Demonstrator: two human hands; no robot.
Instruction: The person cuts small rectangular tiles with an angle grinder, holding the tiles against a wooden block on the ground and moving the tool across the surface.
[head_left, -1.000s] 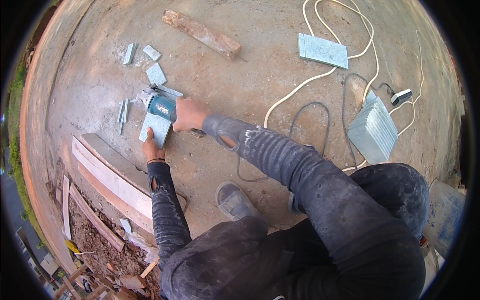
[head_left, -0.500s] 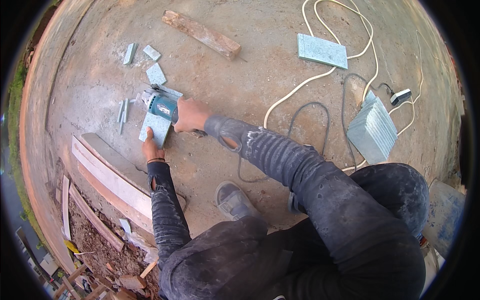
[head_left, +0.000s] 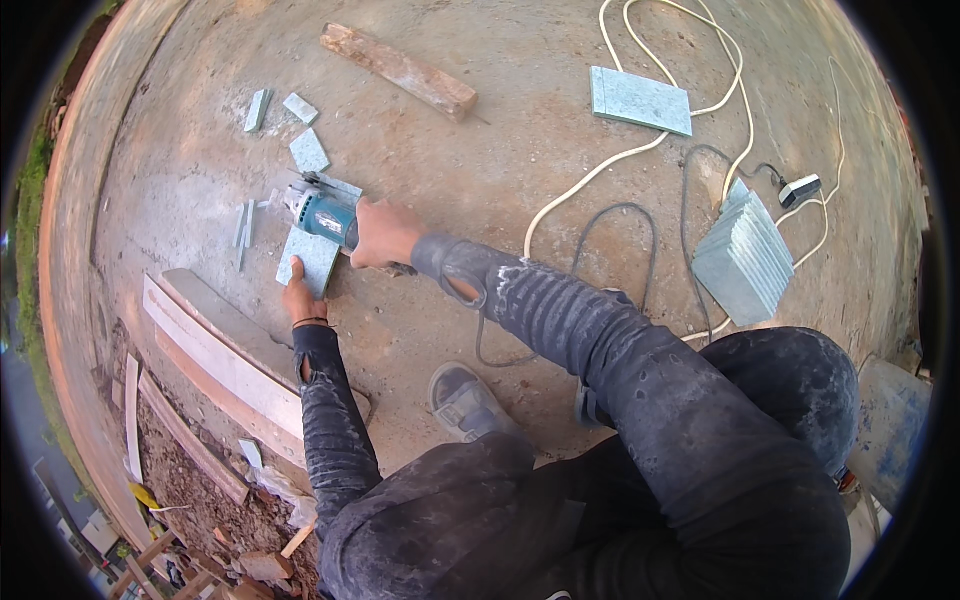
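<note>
My right hand (head_left: 387,231) is closed around a teal and silver angle grinder (head_left: 322,215), whose disc end lies over a pale green speckled tile (head_left: 310,262) on the concrete floor. Just below the grinder, my left hand (head_left: 300,296) grips the near edge of this tile, thumb on top. A square offcut (head_left: 309,150) lies beyond the tool, with smaller pieces (head_left: 300,108) farther off and narrow strips (head_left: 243,230) to its left. Pale dust marks the floor around them and both my dark sleeves.
A timber block (head_left: 398,70) lies at the top. On the right are a tile (head_left: 640,99), a tile stack (head_left: 745,260), looped cables and a socket (head_left: 800,190). Long boards (head_left: 220,355) and rubble (head_left: 220,520) lie lower left. My sandalled foot (head_left: 464,400) is below the grinder.
The grinder and both my hands have shifted very slightly in the view, along with the surroundings. My grip on tool and tile looks the same.
</note>
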